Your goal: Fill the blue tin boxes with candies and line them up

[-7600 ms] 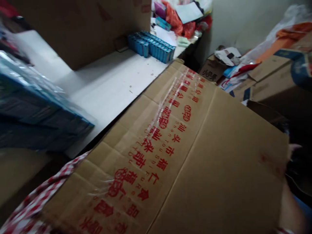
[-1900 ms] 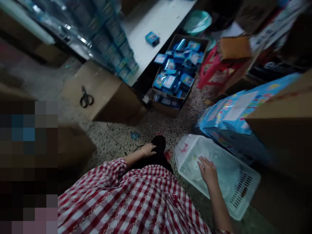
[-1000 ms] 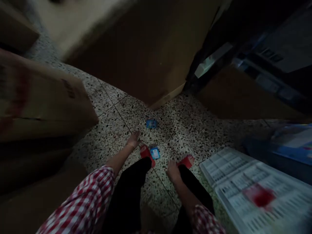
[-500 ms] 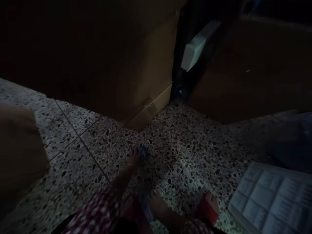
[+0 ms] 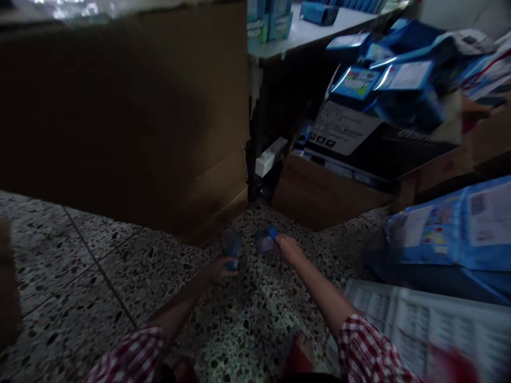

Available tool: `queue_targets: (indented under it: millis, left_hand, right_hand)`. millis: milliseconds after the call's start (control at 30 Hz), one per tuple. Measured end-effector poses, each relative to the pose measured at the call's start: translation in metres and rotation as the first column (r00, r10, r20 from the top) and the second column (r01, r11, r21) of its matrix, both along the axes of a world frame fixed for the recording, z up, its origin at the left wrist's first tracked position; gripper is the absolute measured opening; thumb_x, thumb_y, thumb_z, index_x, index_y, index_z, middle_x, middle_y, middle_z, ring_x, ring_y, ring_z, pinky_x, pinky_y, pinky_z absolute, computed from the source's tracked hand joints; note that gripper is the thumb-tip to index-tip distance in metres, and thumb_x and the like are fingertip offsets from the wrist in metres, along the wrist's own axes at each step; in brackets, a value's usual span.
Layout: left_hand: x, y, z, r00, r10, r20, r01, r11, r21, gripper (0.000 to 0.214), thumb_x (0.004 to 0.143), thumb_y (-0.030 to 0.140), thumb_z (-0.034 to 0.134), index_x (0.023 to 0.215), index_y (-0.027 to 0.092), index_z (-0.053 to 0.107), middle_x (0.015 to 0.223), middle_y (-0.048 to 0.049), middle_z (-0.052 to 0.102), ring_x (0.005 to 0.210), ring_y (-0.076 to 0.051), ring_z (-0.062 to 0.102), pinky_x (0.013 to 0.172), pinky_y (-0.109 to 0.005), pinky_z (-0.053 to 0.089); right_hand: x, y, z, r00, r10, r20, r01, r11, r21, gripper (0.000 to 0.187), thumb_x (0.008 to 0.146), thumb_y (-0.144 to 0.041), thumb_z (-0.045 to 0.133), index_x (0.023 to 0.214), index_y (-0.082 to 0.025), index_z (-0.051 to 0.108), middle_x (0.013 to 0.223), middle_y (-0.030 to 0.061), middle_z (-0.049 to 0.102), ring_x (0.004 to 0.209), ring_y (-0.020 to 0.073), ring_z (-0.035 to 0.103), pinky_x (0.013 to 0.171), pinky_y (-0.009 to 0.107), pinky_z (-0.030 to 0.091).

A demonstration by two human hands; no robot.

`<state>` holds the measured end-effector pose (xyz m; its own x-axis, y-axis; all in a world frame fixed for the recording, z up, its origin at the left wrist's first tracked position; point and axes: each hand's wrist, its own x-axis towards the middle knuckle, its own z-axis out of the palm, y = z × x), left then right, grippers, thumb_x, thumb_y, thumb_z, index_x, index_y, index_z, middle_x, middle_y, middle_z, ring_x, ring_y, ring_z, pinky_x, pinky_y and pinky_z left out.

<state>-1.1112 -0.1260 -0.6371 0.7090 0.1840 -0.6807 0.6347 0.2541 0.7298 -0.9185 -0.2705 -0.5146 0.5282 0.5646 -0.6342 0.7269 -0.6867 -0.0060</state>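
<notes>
Both my arms, in red-and-white checked sleeves, reach out over a speckled terrazzo floor (image 5: 72, 266). My left hand (image 5: 219, 267) is closed on a small blue packet (image 5: 233, 251) held upright. My right hand (image 5: 288, 249) pinches a second small blue packet (image 5: 265, 240) just to the right of the first. The two packets are close together, a little above the floor, in front of a big brown cardboard box (image 5: 131, 122). The scene is dim and slightly blurred.
A white table edge (image 5: 307, 33) with blue boxes stands behind. An open carton (image 5: 327, 191) full of blue packets sits to the right. Blue printed packs (image 5: 451, 229) and a white slatted plastic basket (image 5: 431, 324) lie at the lower right.
My left hand has lifted a blue packet off the floor, and my right hand now holds another. The view has tilted up from the floor to the table and cartons.
</notes>
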Motion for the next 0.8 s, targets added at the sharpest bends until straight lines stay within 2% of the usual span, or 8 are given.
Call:
queue_targets:
  millis: [67,133,267,400,467,567,667,800]
  left_hand:
    - [0.024,0.022,0.051,1.0,0.031,0.003,-0.031,0.991,-0.133,0.043,0.068,0.042,0.062,0.103,0.019,0.062,0.09,-0.0084,0.065,0.087,-0.023,0.063,0.074,-0.036,0.053]
    - [0.052,0.04,0.109,0.992,0.122,0.035,-0.104,0.941,-0.321,0.05,0.071,0.045,0.057,0.111,0.016,0.056,0.097,-0.0108,0.065,0.09,-0.023,0.062,0.075,-0.036,0.053]
    - [0.119,0.055,0.234,0.93,0.318,0.183,-0.181,0.831,-0.526,0.06,0.066,0.044,0.061,0.118,0.017,0.049,0.107,-0.0107,0.061,0.095,-0.023,0.06,0.079,-0.038,0.052]
    - [0.187,0.053,0.344,0.873,0.452,0.185,-0.273,0.766,-0.582,0.065,0.062,0.043,0.066,0.12,0.02,0.046,0.107,-0.0084,0.059,0.091,-0.02,0.059,0.077,-0.038,0.052]
    - [0.216,0.055,0.388,0.869,0.469,0.159,-0.307,0.762,-0.569,0.066,0.065,0.046,0.064,0.124,0.023,0.043,0.109,-0.0076,0.058,0.09,-0.019,0.06,0.075,-0.037,0.053]
    - [0.251,0.067,0.44,0.879,0.458,0.135,-0.347,0.806,-0.479,0.066,0.072,0.05,0.058,0.13,0.028,0.037,0.117,-0.0067,0.055,0.095,-0.02,0.059,0.075,-0.036,0.053]
    - [0.286,0.082,0.472,0.887,0.438,0.145,-0.368,0.86,-0.353,0.069,0.075,0.05,0.056,0.136,0.033,0.027,0.129,-0.0066,0.048,0.105,-0.023,0.056,0.076,-0.039,0.053]
    - [0.358,0.096,0.487,0.804,0.444,0.395,-0.355,0.892,-0.281,0.088,0.079,0.047,0.053,0.143,0.015,0.003,0.138,-0.0221,0.035,0.118,-0.033,0.046,0.089,-0.053,0.043]
  right_hand:
    - [0.023,0.02,0.066,0.999,-0.006,0.037,0.0,0.99,0.138,0.024,0.087,-0.028,0.039,0.088,-0.016,0.06,0.095,0.0103,0.063,0.09,0.0178,0.056,0.077,0.024,0.039]
    - [0.038,0.03,0.135,0.995,-0.073,0.067,0.043,0.926,0.375,0.026,0.088,-0.032,0.04,0.078,-0.016,0.058,0.082,0.0069,0.06,0.08,0.0148,0.054,0.071,0.022,0.038]
    - [0.059,0.016,0.258,0.927,-0.373,0.029,0.232,0.633,0.739,0.031,0.085,-0.039,0.045,0.063,-0.017,0.05,0.063,-0.0009,0.048,0.061,0.0099,0.045,0.059,0.02,0.034]
    - [0.082,-0.026,0.346,0.689,-0.718,-0.103,0.412,0.27,0.87,0.031,0.075,-0.044,0.057,0.063,-0.015,0.054,0.058,-0.0034,0.047,0.057,0.0089,0.042,0.056,0.021,0.036]
    - [0.095,-0.045,0.376,0.527,-0.802,-0.281,0.465,-0.005,0.885,0.032,0.069,-0.046,0.062,0.065,-0.015,0.056,0.058,-0.0032,0.05,0.058,0.0093,0.045,0.055,0.022,0.039]
    - [0.119,-0.056,0.405,0.335,-0.733,-0.592,0.518,-0.382,0.765,0.034,0.059,-0.046,0.067,0.067,-0.015,0.054,0.064,-0.002,0.056,0.059,0.0102,0.05,0.053,0.024,0.045]
    - [0.153,-0.039,0.416,0.249,-0.622,-0.742,0.57,-0.525,0.632,0.036,0.055,-0.043,0.07,0.068,-0.016,0.051,0.065,-0.0028,0.057,0.057,0.0092,0.052,0.051,0.023,0.047]
    - [0.211,0.01,0.404,0.195,-0.506,-0.84,0.642,-0.581,0.499,0.036,0.058,-0.044,0.069,0.067,-0.018,0.046,0.059,-0.0046,0.055,0.055,0.0088,0.053,0.053,0.024,0.049]
